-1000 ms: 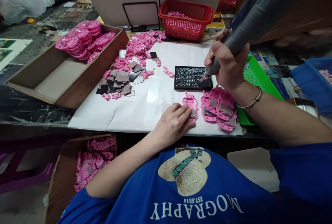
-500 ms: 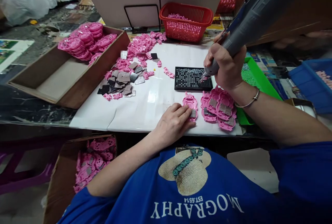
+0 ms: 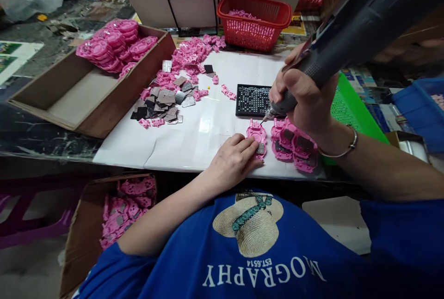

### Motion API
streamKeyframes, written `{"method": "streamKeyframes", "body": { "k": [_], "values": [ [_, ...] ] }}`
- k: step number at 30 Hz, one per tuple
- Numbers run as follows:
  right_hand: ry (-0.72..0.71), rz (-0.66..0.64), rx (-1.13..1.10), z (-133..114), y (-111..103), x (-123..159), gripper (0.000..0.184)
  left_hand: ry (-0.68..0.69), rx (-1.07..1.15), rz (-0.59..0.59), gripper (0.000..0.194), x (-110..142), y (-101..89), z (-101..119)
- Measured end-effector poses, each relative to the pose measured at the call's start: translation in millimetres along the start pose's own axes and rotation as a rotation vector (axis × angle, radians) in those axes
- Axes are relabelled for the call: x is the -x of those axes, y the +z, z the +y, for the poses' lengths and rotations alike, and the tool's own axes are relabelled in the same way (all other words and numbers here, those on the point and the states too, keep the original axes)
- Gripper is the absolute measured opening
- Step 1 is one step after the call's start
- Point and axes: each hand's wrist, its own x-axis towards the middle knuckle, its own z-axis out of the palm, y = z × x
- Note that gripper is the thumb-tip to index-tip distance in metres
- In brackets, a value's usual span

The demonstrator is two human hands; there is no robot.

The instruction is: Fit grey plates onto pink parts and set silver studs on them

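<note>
1. The left hand (image 3: 236, 156) lays its fingers over the lower part of a pink casing (image 3: 256, 136), which is flat on the worktop (image 3: 187, 146); whether that grip closes on the edge, I cannot tell.
2. The right hand (image 3: 305, 94) has its grip wrapped around a gray power driver (image 3: 360, 31), which points down at the casing's upper end; contact there is too small to make out.
3. A black screw tray (image 3: 252, 101) sits just beyond the casing.
4. Stacked casings (image 3: 294, 151) lie just to its right.
</note>
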Motion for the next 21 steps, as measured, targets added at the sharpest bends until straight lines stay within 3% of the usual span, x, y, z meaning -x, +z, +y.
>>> {"method": "streamKeyframes", "body": {
  "k": [12,17,21],
  "values": [
    [0.015,-0.062,0.07,10.4,-2.4,7.8,0.042,-0.004,-0.005,0.002,0.036,-0.9,-1.0,0.4],
    [-0.082,-0.136,0.0,14.4,-0.4,10.1,0.03,0.007,-0.009,0.025,0.036,0.0,0.8,-0.7],
    [-0.01,-0.105,-0.056,18.1,0.0,7.2,0.027,0.01,-0.014,0.029,0.036,-0.1,1.6,-1.0]
  ]
}}
